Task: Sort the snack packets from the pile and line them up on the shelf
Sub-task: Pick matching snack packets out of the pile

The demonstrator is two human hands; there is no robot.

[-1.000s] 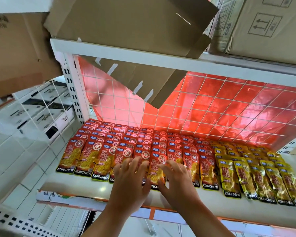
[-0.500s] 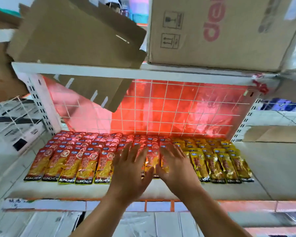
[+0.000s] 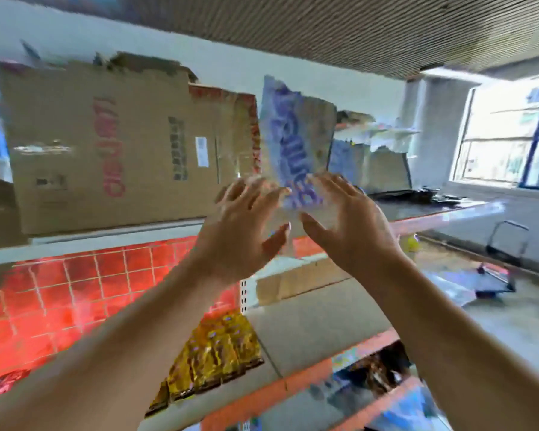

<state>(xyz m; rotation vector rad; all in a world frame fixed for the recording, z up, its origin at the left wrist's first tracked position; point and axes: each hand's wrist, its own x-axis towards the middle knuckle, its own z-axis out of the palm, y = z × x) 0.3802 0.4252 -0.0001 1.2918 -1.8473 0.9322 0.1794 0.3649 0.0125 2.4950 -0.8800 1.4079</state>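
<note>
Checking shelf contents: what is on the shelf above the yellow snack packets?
A big brown cardboard box and, right of it, a blurred blue-printed package. The left hand and right hand, both open, cover the package's lower part.

One left hand (image 3: 240,234), one right hand (image 3: 352,231), one big cardboard box (image 3: 106,144), one blue-printed bag (image 3: 293,141), one platform trolley (image 3: 498,275), yellow packets (image 3: 218,353) too blurred to count

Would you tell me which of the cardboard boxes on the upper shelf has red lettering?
The large box at the left of the upper shelf: its lettering is red, whereas the narrower box beside it is printed in blue.
</note>
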